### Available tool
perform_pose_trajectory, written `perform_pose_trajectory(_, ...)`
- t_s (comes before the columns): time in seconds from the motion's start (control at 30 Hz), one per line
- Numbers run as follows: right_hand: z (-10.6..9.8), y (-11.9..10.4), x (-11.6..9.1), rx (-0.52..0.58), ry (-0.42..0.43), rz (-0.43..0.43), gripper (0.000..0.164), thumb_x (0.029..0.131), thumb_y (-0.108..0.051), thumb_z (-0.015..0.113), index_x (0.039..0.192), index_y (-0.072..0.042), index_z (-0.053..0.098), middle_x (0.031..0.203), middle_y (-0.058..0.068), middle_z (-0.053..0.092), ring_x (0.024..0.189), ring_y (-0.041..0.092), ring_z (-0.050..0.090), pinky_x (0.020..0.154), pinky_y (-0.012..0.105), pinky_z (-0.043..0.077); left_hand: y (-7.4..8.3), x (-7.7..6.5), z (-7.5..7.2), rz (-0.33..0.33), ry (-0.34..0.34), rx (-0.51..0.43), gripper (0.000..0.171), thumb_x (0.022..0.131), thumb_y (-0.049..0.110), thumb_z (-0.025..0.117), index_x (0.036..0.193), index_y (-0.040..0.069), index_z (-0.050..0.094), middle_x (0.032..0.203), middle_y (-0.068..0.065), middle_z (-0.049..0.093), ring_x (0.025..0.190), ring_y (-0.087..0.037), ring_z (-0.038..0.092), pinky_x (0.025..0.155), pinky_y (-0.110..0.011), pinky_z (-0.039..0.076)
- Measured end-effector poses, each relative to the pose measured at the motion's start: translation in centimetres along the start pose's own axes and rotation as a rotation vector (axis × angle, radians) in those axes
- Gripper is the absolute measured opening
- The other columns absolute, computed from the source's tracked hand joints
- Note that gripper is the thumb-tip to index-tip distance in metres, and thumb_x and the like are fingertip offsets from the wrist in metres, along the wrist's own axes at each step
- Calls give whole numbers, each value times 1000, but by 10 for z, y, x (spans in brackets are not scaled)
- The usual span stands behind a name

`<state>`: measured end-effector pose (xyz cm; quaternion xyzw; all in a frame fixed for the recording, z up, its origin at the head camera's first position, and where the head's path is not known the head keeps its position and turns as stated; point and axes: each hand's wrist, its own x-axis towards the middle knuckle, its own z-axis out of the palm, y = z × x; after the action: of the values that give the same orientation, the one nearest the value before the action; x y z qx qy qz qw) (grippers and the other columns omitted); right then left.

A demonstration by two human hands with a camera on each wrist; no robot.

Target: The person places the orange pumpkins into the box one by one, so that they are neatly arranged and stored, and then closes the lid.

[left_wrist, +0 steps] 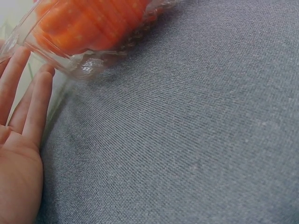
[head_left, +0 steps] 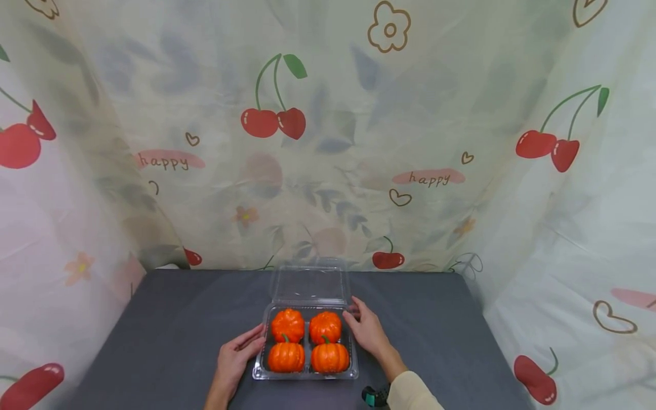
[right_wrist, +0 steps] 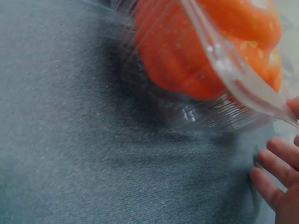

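A clear plastic clamshell box (head_left: 260, 373) stands on the grey cloth with its lid (head_left: 311, 285) tipped back. In it sit several small orange pumpkins (head_left: 330, 358) with green stems, in separate compartments. Along the box's left side lies my left hand (head_left: 237, 356), its straight fingertips right at the wall. The left wrist view shows those fingers (left_wrist: 39, 100) spread against the plastic. My right hand (head_left: 370, 330) is at the far right corner, near the lid hinge. In the right wrist view its thumb meets the rim, while the other fingers (right_wrist: 279, 161) extend loosely below.
A dark grey cloth (head_left: 179, 324) covers the table. Pale curtains (head_left: 328, 188) printed with cherries, hearts and flowers enclose the back and both sides. A black wristband (head_left: 376, 396) is on the right wrist, beside a cream sleeve (head_left: 412, 392).
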<state>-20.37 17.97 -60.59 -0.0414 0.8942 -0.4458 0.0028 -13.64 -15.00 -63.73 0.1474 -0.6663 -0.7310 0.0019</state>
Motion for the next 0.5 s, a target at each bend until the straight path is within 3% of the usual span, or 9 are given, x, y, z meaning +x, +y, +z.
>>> perform_pose_trajectory(0.3,0,0,2,125,-80,6,58,102,-22,62,150,4,43,132,24,67,116,37,68,97,51,58,-1,1,0,5,5,1,53,82,19,86,129,2,69,115,-2,78,97,1,73,81,-19,61)
perform_pose_trajectory(0.5,0,0,5,322,-157,105,65,102,-21,63,156,3,33,144,26,58,120,38,66,91,44,62,-1,1,1,-5,11,5,53,82,19,86,130,3,70,117,-4,77,97,1,73,80,-19,60)
